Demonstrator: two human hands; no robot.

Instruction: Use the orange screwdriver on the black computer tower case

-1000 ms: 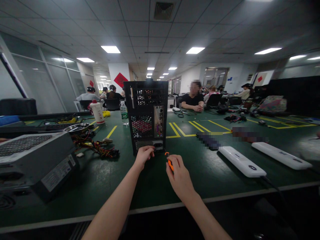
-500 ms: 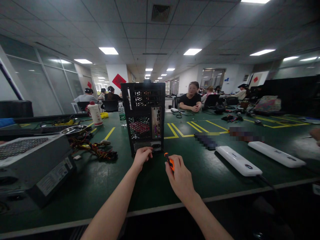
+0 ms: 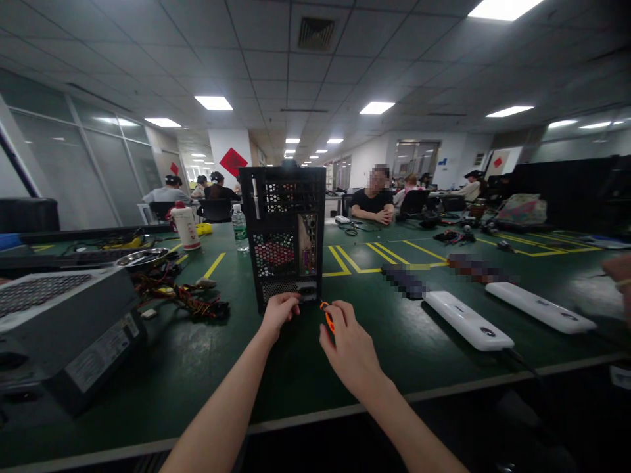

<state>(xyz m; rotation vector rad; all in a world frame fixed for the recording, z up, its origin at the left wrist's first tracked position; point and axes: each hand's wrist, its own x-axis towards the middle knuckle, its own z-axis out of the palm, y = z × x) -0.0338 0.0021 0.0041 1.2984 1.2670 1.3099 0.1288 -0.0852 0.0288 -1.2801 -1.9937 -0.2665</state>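
A black computer case (image 3: 284, 225) stands upright on the green table, its back panel with vent holes and ports towards me. My left hand (image 3: 280, 314) is at the panel's lower edge, in front of the power supply (image 3: 282, 290), fingers curled in a pinch; whatever they may hold is too small to make out. An orange and black screwdriver (image 3: 327, 318) is in my right hand (image 3: 351, 341). Its front end points at the lower right corner of the case, and whether it touches there I cannot tell.
A loose grey power supply (image 3: 64, 335) with bundled cables (image 3: 185, 295) lies at left, near a metal dish (image 3: 142, 257). Behind stand a water bottle (image 3: 240, 228) and a white flask (image 3: 186, 226). White devices (image 3: 468, 320) lie at right. A person (image 3: 373, 200) sits opposite.
My right hand has moved slightly left with the screwdriver, bringing its front end closer to the case's lower right corner. My left hand has stayed nearly in place.
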